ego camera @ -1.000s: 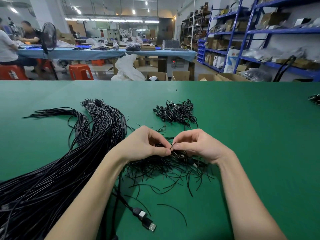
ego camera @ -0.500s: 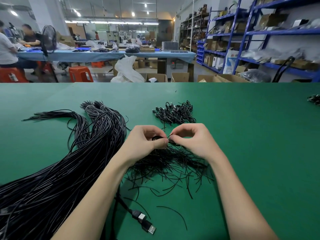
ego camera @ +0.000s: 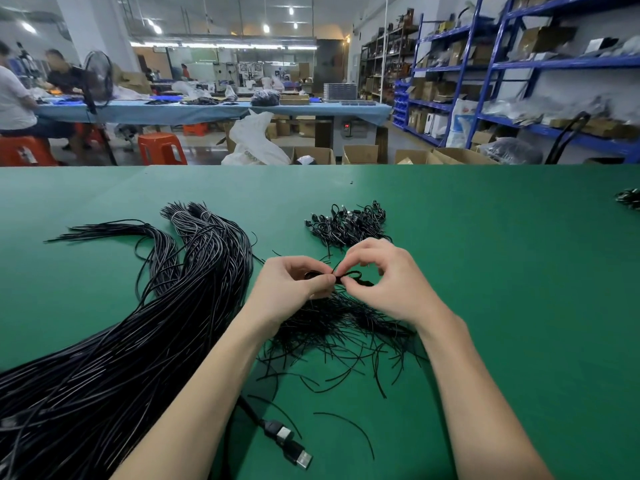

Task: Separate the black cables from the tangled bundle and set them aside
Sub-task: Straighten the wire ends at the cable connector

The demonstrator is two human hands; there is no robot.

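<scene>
Far left on green table (ego camera: 502,271): long black cable bundle (ego camera: 145,323), fanned from near corner toward table centre. Near edge: two USB plugs (ego camera: 289,445). Centre: left hand (ego camera: 294,289), thumb and forefinger pinched shut on thin black cable (ego camera: 348,275) looped above tangled pile (ego camera: 339,327). Beside it: right hand (ego camera: 384,278), fingertips likewise closed on same cable. Behind hands: small heap of short cables (ego camera: 349,225), apart from tangled pile.
</scene>
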